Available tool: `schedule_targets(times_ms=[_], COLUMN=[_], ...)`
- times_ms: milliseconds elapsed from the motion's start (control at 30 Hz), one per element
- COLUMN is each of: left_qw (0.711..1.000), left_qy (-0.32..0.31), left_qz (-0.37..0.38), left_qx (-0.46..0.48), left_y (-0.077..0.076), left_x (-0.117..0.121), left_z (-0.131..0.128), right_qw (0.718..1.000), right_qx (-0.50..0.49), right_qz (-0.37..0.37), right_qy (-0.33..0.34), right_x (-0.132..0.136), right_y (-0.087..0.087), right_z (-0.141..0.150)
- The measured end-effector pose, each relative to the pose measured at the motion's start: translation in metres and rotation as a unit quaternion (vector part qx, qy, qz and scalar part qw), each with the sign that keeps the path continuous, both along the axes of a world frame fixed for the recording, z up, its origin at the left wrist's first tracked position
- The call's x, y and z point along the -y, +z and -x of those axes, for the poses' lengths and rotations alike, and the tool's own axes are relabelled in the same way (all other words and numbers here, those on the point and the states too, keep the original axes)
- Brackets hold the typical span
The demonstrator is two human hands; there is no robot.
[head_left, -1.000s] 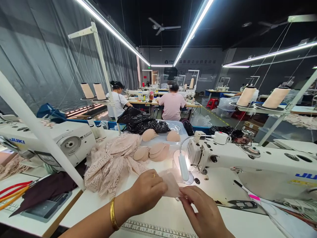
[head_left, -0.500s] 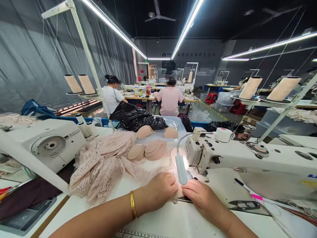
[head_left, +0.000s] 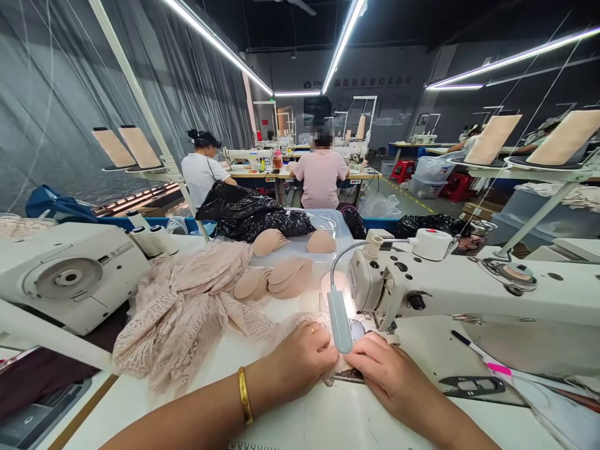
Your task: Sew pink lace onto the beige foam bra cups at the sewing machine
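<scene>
My left hand, with a gold bangle and a ring, is closed on the edge of the pale pink lace fabric in front of the sewing machine. Opposite it, my right hand pinches the same work, fingertips close to the left ones. A grey gooseneck lamp hangs over the gap, lighting the spot and partly hiding the cloth and needle area. The rest of the lace lies heaped at the left. Behind the hands are stacks of beige bra cups.
A clear plastic bin lid and black plastic bags lie beyond the table. Black thread snips rest at the right. Another machine stands left. Thread cones sit on stands. Two people sit working ahead.
The view has shifted slightly, tilting down. Both hands stay at the fabric by the machine, with the right hand's knuckles raised a little more.
</scene>
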State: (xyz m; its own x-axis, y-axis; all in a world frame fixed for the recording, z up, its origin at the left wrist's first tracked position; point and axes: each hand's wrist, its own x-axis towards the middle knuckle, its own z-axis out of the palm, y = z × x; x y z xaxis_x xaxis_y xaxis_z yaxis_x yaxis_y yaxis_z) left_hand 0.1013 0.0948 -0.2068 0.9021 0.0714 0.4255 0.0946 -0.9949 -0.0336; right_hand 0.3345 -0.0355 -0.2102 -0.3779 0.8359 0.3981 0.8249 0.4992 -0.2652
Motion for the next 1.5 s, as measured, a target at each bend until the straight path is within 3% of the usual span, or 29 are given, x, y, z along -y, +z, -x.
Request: schedule_targets(times_ms=[300, 967, 1500], left_qw=[0.999, 0.999, 0.994], left_qy=[-0.019, -0.03, -0.076], left_qz=[0.004, 0.008, 0.035], left_qx=[0.036, 0.024, -0.067], left_y=[0.007, 0.003, 0.012], left_x=[0.003, 0.002, -0.04], left_z=[0.0, -0.004, -0.037], right_qw=[1.0, 0.998, 0.997], right_qx=[-0.013, -0.047, -0.04], right_qz=[-0.01, -0.014, -0.037], right_qy=[0.005, 0.034, -0.05], right_x=[0.0, 0.001, -0.005], right_y=[0.0, 0.007, -0.006], right_z=[0.003, 0.007, -0.003])
